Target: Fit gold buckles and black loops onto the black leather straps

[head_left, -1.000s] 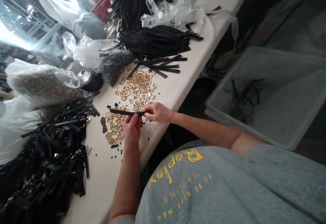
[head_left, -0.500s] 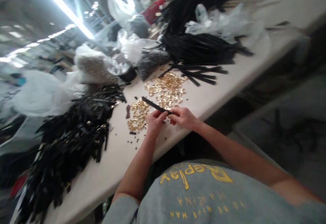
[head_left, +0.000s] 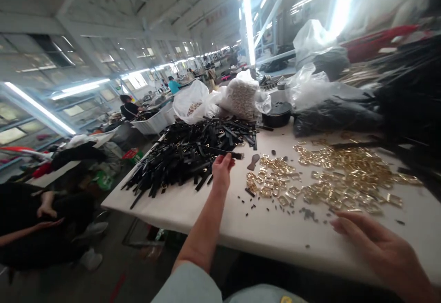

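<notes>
My left hand (head_left: 221, 172) is closed on a black strap (head_left: 236, 155), pinching it between thumb and fingers. It is at the right side of a large heap of black straps (head_left: 186, 156), some with gold buckles showing. Lower right, my right hand (head_left: 377, 243), slightly blurred, hovers over the table's front part with its fingers stretched out and nothing seen in them. Just beyond it lies a wide spread of gold buckles (head_left: 354, 169). A smaller group of gold buckles (head_left: 274, 179) lies between the hands, beside a brown bow-shaped piece (head_left: 253, 162).
Small black bits (head_left: 253, 206) are scattered on the pale table (head_left: 213, 215). Behind stand a bag of pale pieces (head_left: 241, 94), a black round container (head_left: 276, 114) and clear plastic bags (head_left: 320, 87). More black straps (head_left: 409, 87) lie right. A seated person (head_left: 31, 220) is at left.
My hands have come apart. The left has carried the strap leftward to the heap; the right has let go and moved right. The view has swung left and levelled, showing more of the room.
</notes>
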Demonstrator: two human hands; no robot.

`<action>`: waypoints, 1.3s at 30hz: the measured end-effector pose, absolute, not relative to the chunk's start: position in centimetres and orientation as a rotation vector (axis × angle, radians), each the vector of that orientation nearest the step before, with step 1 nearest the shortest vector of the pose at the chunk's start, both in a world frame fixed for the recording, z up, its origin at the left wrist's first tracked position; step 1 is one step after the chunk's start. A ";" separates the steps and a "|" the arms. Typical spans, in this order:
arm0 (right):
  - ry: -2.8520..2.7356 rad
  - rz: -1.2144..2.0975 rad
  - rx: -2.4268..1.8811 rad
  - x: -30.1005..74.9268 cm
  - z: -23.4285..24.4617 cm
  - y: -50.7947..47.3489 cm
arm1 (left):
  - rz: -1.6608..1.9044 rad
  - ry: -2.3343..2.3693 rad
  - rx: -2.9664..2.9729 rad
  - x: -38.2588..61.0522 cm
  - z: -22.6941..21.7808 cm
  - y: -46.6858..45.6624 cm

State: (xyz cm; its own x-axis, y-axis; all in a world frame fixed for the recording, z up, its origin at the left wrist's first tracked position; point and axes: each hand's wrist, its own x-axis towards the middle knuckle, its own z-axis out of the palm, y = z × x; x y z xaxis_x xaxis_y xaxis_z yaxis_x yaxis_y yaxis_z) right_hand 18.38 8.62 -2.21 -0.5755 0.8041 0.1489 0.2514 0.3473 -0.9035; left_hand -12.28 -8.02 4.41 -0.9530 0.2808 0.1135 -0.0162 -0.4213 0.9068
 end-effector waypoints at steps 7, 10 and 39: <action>-1.906 1.348 -1.072 18.1 -3.1 9.0 | 2.788 1.692 0.060 -24.2 9.4 -15.7; -1.905 1.346 -1.056 18.2 -3.3 8.9 | 2.831 1.734 -0.079 -27.7 11.0 -17.8; -2.075 0.310 -1.324 22.6 0.4 18.0 | 1.847 1.571 1.265 2.2 -1.0 -0.1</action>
State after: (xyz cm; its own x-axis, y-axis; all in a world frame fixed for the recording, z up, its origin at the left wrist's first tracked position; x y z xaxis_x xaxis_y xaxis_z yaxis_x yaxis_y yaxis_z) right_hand 22.56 18.02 0.43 -0.2801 0.8754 0.3939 0.7221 0.4625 -0.5144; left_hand 2.19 -0.11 -0.99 -0.5083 0.7768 0.3718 0.2425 -0.2852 0.9273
